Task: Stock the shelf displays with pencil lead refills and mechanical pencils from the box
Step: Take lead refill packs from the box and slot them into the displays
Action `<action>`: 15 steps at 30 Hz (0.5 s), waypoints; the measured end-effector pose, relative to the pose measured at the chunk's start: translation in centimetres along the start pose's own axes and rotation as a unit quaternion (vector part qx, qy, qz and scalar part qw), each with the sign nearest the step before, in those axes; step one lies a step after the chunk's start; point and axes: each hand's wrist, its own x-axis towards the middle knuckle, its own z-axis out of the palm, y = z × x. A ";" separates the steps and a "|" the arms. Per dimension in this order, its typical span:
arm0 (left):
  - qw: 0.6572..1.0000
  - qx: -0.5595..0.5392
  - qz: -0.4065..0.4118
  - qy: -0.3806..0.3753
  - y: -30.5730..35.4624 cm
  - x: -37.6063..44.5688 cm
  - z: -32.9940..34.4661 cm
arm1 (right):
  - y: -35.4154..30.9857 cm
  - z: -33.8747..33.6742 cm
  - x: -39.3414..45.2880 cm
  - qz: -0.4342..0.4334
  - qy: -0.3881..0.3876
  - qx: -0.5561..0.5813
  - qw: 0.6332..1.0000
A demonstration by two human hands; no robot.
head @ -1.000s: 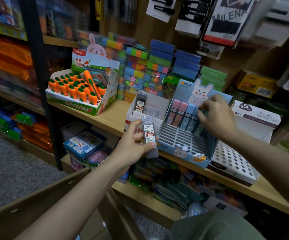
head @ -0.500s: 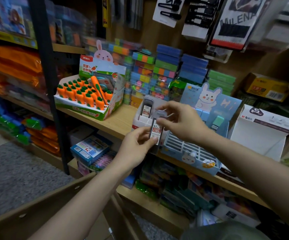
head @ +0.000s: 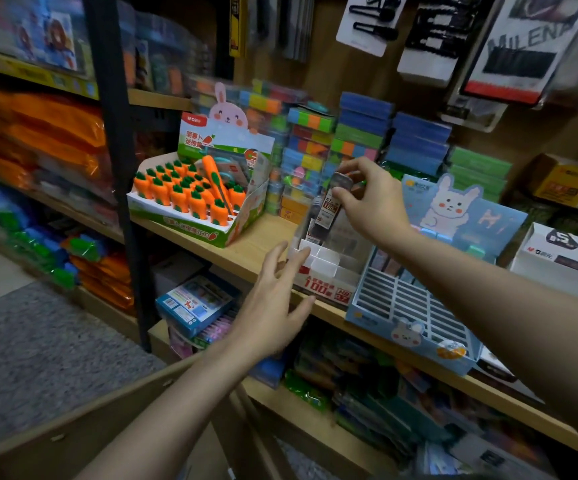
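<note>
On the shelf: a pale wooden shelf (head: 246,247) carried a row of display boxes, with more stock on the boards above and below it.
Room: a stationery aisle, a dark metal upright (head: 114,161) to the left and grey carpet (head: 38,358) on the floor.
Neighbours: a carrot display (head: 190,199) sat left of the white tray; a blue rabbit display (head: 415,306) with slotted rows sat right of it; stacks of coloured blocks (head: 315,150) stood behind.
Foreground: a brown cardboard box flap (head: 73,427) crossed the lower left corner.
Lead refill case: a slim dark case (head: 331,209) with a white and red label, held upright, its lower end at the back row of the white tray.
White tray: a divided white display tray (head: 318,265) with red print on its front, its front cells bare.
Right hand: the right hand (head: 374,199) pinched the top of the case between thumb and fingers.
Left hand: the left hand (head: 273,306) hung spread in front of the tray, fingers straight, holding nothing; whether the fingertips touched the tray edge could not be told.
</note>
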 end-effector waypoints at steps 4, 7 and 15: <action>1.000 -0.006 0.001 0.003 -0.5 0.2 -0.1 | 0.9 1.3 0.5 -0.006 -0.001 -0.020 1.000; 1.000 -0.012 0.003 0.006 -0.6 0.3 -0.1 | 1.4 2.0 0.7 -0.016 -0.001 -0.044 0.999; 1.000 -0.021 0.000 0.013 -0.7 0.4 0.1 | 1.8 2.2 0.5 -0.084 -0.046 -0.087 0.992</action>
